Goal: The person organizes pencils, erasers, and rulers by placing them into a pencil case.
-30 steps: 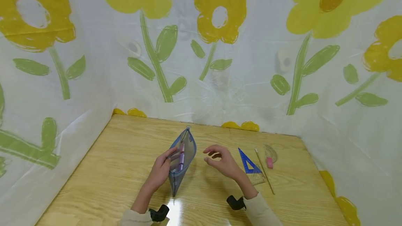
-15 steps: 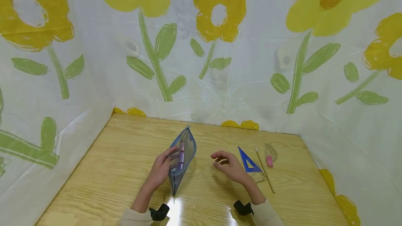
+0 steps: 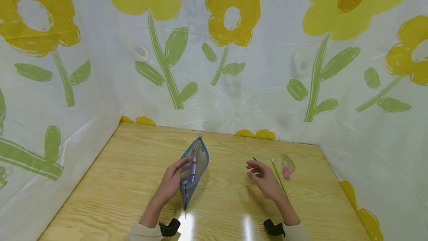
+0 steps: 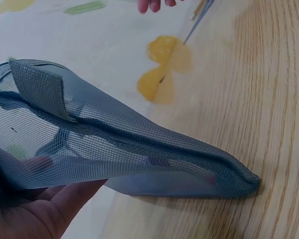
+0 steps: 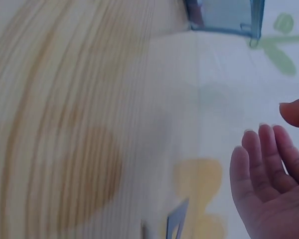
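Note:
My left hand (image 3: 168, 185) holds a blue-grey mesh pencil pouch (image 3: 202, 161) by its left side, with the pouch's mouth spread wide. A purple stick-shaped item (image 3: 193, 168) lies inside; its kind is not clear. Seen from the left wrist, the mesh pouch (image 4: 114, 144) tilts down to the tabletop beside the left hand (image 4: 55, 209). My right hand (image 3: 267, 183) hovers with nothing in it, fingers loosely bent. Beneath it a blue set square (image 3: 255, 158) is mostly covered; the right wrist view shows the set square (image 5: 176, 219) near the bottom edge.
Just right of my right hand lies a pencil (image 3: 276, 172). Beyond it are a clear protractor (image 3: 289, 161) and a pink eraser (image 3: 286, 173). The wooden table (image 3: 143, 151) is walled by a white flowered cloth (image 3: 217, 111) at the back and sides.
My right hand has moved right, away from the pouch, and now covers most of the blue set square and the clear one beside it. My left hand and the pouch have stayed in place.

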{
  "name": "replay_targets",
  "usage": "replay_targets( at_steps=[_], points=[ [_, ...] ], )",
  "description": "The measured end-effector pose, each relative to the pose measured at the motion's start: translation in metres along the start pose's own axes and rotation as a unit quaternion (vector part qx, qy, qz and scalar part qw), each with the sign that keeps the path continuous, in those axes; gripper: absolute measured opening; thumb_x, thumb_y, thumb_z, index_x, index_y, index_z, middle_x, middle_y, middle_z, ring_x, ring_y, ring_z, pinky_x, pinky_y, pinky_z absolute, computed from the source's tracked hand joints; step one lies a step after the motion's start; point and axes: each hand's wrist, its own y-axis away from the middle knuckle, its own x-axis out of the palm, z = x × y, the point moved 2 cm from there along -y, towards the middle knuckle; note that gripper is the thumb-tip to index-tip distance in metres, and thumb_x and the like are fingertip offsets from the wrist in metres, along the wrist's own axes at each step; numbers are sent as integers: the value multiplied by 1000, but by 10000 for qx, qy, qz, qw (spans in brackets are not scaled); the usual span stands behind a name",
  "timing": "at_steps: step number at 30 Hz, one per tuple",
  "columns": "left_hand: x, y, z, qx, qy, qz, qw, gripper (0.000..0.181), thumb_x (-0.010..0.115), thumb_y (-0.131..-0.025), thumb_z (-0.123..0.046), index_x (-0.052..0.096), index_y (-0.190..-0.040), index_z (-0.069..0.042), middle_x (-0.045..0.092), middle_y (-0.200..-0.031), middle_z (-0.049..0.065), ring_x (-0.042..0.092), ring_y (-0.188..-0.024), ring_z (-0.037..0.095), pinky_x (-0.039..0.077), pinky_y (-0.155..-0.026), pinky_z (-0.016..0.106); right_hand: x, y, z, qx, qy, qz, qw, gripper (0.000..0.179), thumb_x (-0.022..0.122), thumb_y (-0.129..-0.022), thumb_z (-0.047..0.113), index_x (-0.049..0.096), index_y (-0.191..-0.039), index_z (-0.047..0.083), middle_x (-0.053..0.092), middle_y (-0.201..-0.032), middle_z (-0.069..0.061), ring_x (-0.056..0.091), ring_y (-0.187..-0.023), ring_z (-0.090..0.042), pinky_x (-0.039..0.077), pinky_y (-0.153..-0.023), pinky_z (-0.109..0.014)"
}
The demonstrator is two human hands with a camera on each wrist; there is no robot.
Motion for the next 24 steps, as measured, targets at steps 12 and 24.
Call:
replay_targets(
  at_steps=[12, 24],
  points=[
    [0, 2, -2, 110, -184, -11, 9998, 49, 22, -104, 7, 37, -150, 14, 42, -150, 34, 45, -136, 53, 49, -106, 57, -48, 19, -7, 553, 619, -437, 9956, 35, 65, -98, 5, 61, -131, -5, 65, -121, -27, 66, -101, -19, 57, -81, -21],
    [2, 4, -4, 85, -232, -23, 9997, 48, 24, -104, 7, 37, -150, 13, 42, -151, 33, 45, -137, 51, 49, -107, 56, -78, 36, -23, 835, 1113, -715, 9877, 36, 66, -96, 3, 60, -130, -9, 63, -124, -27, 64, -97, -19, 57, -79, -21]
  ],
)
